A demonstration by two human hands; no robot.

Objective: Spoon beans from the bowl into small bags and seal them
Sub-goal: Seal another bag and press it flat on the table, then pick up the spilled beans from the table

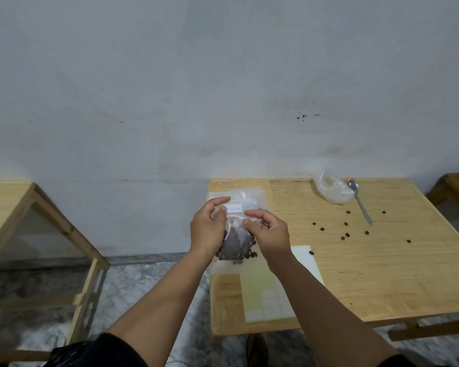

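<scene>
While a yellow label sheet [260,287] lies nearest me on the surface [368,274], my left hand [207,226] and right hand [268,231] pinch the bag [236,242] of dark beans above its left edge, fingers [220,201] clamped near the white label. Farther right, loose beans [345,235] lie scattered. Beyond them lie a spoon [359,201] and an empty-looking plastic bag [331,186].

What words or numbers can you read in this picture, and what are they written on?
White label on the clear bag of beans, pinched by the left hand and right hand: blue handwriting, too small and blurred to read.
Sticker sheet on the table: blank, no text visible.
Nothing else shows writing.
</scene>
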